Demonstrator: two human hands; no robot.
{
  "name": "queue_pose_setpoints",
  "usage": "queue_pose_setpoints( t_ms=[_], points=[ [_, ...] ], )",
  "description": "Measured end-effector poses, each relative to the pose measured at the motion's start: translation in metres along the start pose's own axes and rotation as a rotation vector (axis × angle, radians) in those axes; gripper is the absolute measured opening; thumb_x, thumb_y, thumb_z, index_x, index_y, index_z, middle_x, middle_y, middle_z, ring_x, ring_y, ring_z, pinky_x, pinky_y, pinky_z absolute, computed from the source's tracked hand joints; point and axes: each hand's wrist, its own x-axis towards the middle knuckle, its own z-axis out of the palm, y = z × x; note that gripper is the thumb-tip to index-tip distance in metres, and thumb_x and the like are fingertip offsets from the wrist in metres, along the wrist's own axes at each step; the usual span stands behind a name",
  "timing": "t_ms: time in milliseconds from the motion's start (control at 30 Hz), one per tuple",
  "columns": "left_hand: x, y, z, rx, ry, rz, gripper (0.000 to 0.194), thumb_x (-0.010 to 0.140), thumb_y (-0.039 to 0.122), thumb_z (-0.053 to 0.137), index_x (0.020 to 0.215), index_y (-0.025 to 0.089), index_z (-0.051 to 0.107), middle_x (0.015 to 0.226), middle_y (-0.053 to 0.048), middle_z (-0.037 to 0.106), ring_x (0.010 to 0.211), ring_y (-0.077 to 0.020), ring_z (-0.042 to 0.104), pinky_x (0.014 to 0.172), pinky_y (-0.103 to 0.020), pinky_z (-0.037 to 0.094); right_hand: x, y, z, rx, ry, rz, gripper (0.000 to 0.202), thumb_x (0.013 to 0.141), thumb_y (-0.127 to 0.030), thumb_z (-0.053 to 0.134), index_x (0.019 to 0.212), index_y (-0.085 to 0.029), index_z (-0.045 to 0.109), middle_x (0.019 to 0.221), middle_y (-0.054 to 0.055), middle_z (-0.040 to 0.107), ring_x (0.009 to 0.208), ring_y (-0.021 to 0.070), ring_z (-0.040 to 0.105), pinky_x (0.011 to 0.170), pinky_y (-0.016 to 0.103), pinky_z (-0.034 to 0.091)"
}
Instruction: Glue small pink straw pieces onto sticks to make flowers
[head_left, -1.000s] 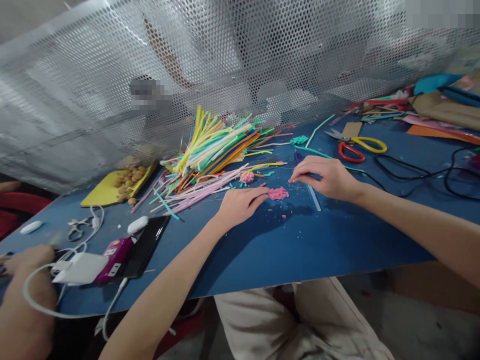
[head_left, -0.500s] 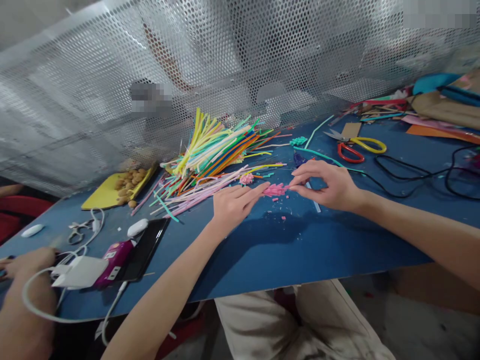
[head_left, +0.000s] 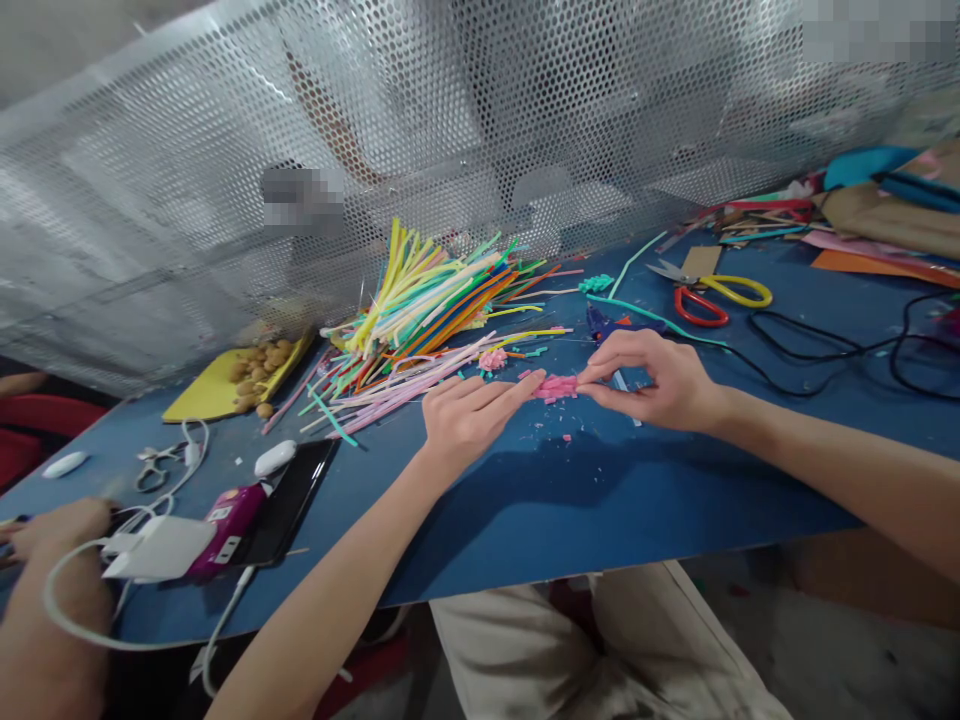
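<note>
Between my two hands is a small pink knobbly piece (head_left: 556,387), apparently made of pipe cleaner, low over the blue table. My left hand (head_left: 469,412) holds its left end with the fingers pressed together. At the other end, my right hand (head_left: 649,378) pinches the tip between thumb and forefinger. Tiny pink scraps lie on the table below it. Just behind are a lighter pink cluster (head_left: 493,359) and a dark blue tool (head_left: 622,325), perhaps a glue gun, partly hidden by my right hand.
A pile of coloured pipe cleaners (head_left: 442,300) lies against the perforated metal screen (head_left: 480,120). Scissors (head_left: 709,290) and black cable (head_left: 814,350) are at right. At left are a yellow tray (head_left: 199,385), phone (head_left: 300,500), charger (head_left: 161,545) and another person's hand (head_left: 67,530).
My right hand has lowered slightly and its fingers have come nearer my left hand. The pink piece stays between them. More of the blue tool shows.
</note>
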Motion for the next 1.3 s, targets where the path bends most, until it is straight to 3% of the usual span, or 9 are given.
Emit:
queue_pose_setpoints(
  t_ms=[200, 300, 533, 733, 833, 933, 1033, 1167, 1300],
  points=[
    [0.001, 0.001, -0.005, 0.041, -0.001, -0.007, 0.038, 0.099, 0.024, 0.067, 0.135, 0.033, 0.065, 0.083, 0.007, 0.078, 0.061, -0.0063, 0.059, 0.061, -0.028, 0.034, 0.005, -0.004, -0.007, -0.066, -0.094, 0.016, 0.007, 0.095, -0.028, 0.070, 0.099, -0.022, 0.071, 0.088, 0.002, 0.080, 0.080, 0.0163, 0.075, 0.081, 0.029, 0.062],
    [-0.001, 0.000, -0.007, 0.064, -0.042, -0.008, 0.037, 0.101, 0.024, 0.065, 0.137, 0.035, 0.064, 0.088, 0.007, 0.080, 0.063, -0.0051, 0.062, 0.062, -0.029, 0.033, 0.005, -0.001, -0.009, -0.088, -0.153, -0.039, 0.009, 0.097, -0.027, 0.069, 0.104, -0.022, 0.071, 0.098, 0.004, 0.079, 0.086, 0.0161, 0.075, 0.082, 0.028, 0.062],
    [-0.001, -0.002, -0.011, 0.075, -0.038, 0.060, 0.043, 0.098, 0.021, 0.069, 0.138, 0.034, 0.063, 0.096, 0.007, 0.081, 0.065, -0.0065, 0.063, 0.061, -0.030, 0.032, 0.004, 0.005, -0.011, -0.078, -0.147, -0.168, 0.020, 0.095, -0.019, 0.070, 0.113, -0.024, 0.067, 0.103, 0.002, 0.079, 0.087, 0.0175, 0.073, 0.081, 0.032, 0.062],
    [0.001, 0.000, -0.010, 0.067, -0.035, 0.033, 0.040, 0.098, 0.021, 0.069, 0.136, 0.033, 0.065, 0.089, 0.007, 0.080, 0.064, -0.0063, 0.062, 0.061, -0.029, 0.033, 0.007, -0.001, -0.011, -0.087, -0.145, -0.110, 0.015, 0.095, -0.025, 0.072, 0.109, -0.025, 0.067, 0.096, 0.002, 0.079, 0.085, 0.0173, 0.074, 0.083, 0.032, 0.062],
    [0.002, 0.000, -0.006, 0.064, -0.008, 0.006, 0.035, 0.096, 0.020, 0.070, 0.129, 0.031, 0.069, 0.082, 0.008, 0.078, 0.063, -0.0060, 0.063, 0.062, -0.027, 0.035, 0.005, -0.003, -0.010, -0.104, -0.038, -0.052, 0.026, 0.092, -0.025, 0.074, 0.115, -0.026, 0.062, 0.092, 0.000, 0.079, 0.089, 0.0187, 0.075, 0.088, 0.032, 0.061],
    [0.001, 0.000, -0.002, 0.077, -0.010, -0.019, 0.031, 0.098, 0.023, 0.069, 0.126, 0.034, 0.071, 0.076, 0.009, 0.076, 0.063, -0.0057, 0.064, 0.062, -0.027, 0.036, 0.002, -0.002, -0.010, -0.149, 0.059, 0.024, 0.027, 0.093, -0.022, 0.071, 0.116, -0.027, 0.059, 0.103, 0.002, 0.078, 0.086, 0.0183, 0.076, 0.085, 0.033, 0.061],
    [-0.002, -0.001, 0.000, 0.075, -0.020, -0.033, 0.031, 0.098, 0.025, 0.069, 0.127, 0.035, 0.071, 0.071, 0.009, 0.073, 0.062, -0.0062, 0.063, 0.062, -0.027, 0.036, 0.002, -0.001, -0.009, -0.154, 0.031, 0.051, 0.028, 0.091, -0.023, 0.072, 0.116, -0.028, 0.058, 0.108, 0.003, 0.077, 0.079, 0.0164, 0.074, 0.080, 0.032, 0.061],
    [-0.002, 0.000, 0.000, 0.078, -0.056, -0.047, 0.029, 0.099, 0.026, 0.066, 0.126, 0.035, 0.072, 0.068, 0.008, 0.071, 0.061, -0.0068, 0.062, 0.062, -0.027, 0.036, 0.003, 0.001, -0.007, -0.114, -0.040, 0.026, 0.046, 0.089, -0.024, 0.074, 0.129, -0.029, 0.051, 0.093, -0.002, 0.079, 0.088, 0.0195, 0.075, 0.087, 0.035, 0.061],
    [-0.001, 0.001, 0.000, 0.081, -0.070, -0.051, 0.028, 0.100, 0.027, 0.065, 0.126, 0.037, 0.072, 0.067, 0.007, 0.070, 0.061, -0.0068, 0.061, 0.061, -0.027, 0.034, 0.002, 0.002, -0.005, -0.092, -0.052, 0.026, 0.045, 0.091, -0.023, 0.072, 0.131, -0.028, 0.051, 0.093, -0.003, 0.079, 0.094, 0.0193, 0.076, 0.093, 0.035, 0.060]
  ],
)
